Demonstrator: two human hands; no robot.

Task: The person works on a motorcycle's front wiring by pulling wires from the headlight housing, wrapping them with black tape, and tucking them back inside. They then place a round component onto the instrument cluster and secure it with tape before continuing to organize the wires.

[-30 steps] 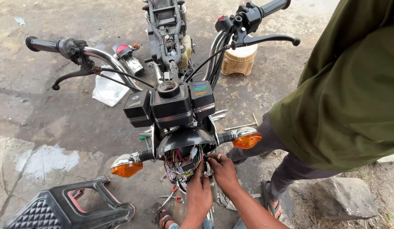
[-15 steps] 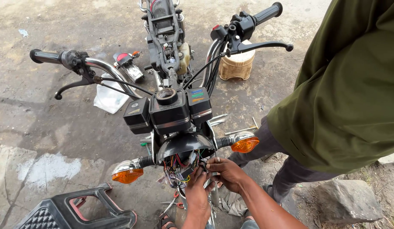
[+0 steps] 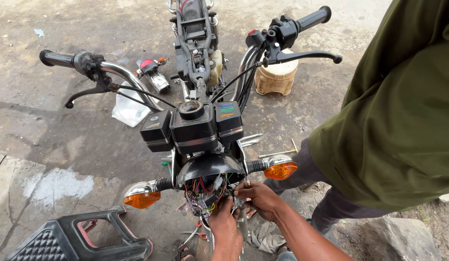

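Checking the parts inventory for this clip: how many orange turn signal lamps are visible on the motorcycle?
2. One orange turn signal sticks out at image left of the open headlight shell; the other at image right, just above the right hand. Any rear ones are out of view.

1. Grey, stained concrete ground (image 3: 65,145) is spreading out under flat daylight.
2. A pale patch (image 3: 55,186) is showing at the left.
3. A black plastic stool (image 3: 74,239) is sitting bottom left.
4. A woven stool (image 3: 277,77) is standing further back.

wiring bundle (image 3: 203,193) | multicoloured, tangled | exposed inside open black headlight shell (image 3: 207,164) | between orange indicators
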